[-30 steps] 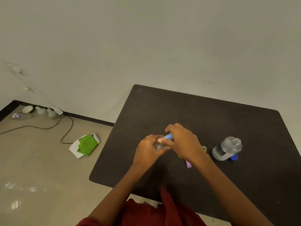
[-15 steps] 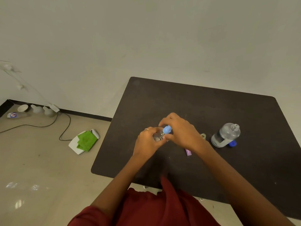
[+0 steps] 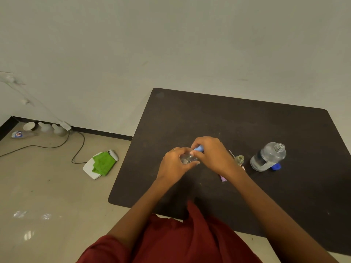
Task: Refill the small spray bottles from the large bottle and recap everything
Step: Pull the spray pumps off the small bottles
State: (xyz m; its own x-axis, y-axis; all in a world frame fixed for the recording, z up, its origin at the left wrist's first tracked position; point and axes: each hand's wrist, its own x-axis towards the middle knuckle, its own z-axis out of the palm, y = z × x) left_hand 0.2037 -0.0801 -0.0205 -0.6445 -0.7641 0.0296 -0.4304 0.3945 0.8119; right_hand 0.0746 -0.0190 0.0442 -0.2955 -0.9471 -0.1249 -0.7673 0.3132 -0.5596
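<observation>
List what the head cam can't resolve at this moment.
- Small clear bottle: mostly wrapped by left hand; fill level unreadable.
- Blue cap: right hand covers it; seated or not, unclear.
- Purple piece: right wrist hides most.
- Open small bottle: too small to judge contents.

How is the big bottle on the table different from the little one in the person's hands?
The large bottle stands alone on the table, untouched; the small spray bottle is gripped by the left hand. The large bottle's neck is open, with a blue cap lying beside it; the small one has a light-blue spray top pinched by the right hand. Both are clear.
</observation>
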